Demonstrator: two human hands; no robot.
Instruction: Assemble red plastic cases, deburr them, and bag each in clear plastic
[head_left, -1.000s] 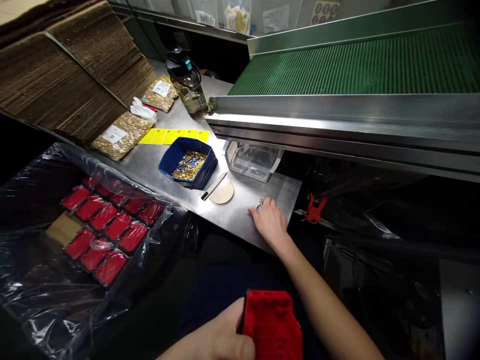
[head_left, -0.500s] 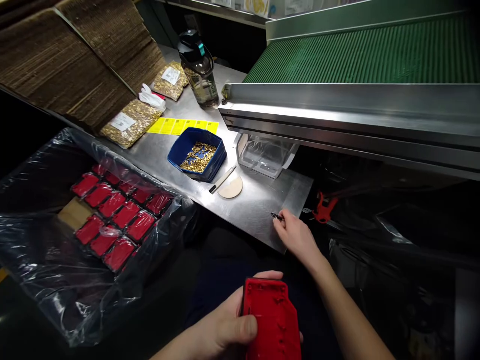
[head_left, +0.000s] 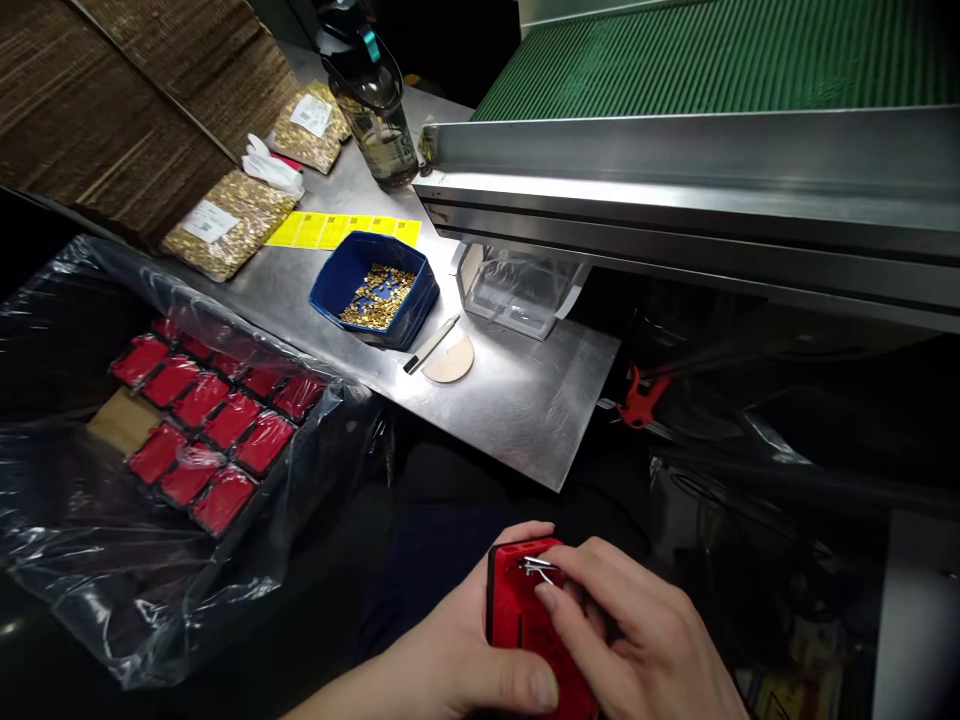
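My left hand (head_left: 480, 640) is wrapped round a red plastic housing (head_left: 536, 640) with a black edge, its thumb lying across the lower part. The open inner side of the housing faces up at me. Over its upper end, my right hand (head_left: 630, 620) pinches a small shiny metal piece (head_left: 536, 567) with two thin prongs between thumb and forefinger. The prongs lie at the top inside of the housing; whether they touch it I cannot tell. My right fingers cover much of the housing's right side.
On the metal table (head_left: 510, 420) stand a blue bin (head_left: 420, 310) of small brass-coloured parts, a cutter knife (head_left: 431, 345), a pale disc (head_left: 450, 360), a clear tray (head_left: 517, 290) and a bottle (head_left: 375, 120). Red housings (head_left: 202, 400) fill a plastic-lined box at left. A green conveyor (head_left: 712, 60) runs at upper right.
My right hand has moved from the table corner down to the housing, bringing the small piece with it. My left hand still holds the housing. The view has shifted slightly.
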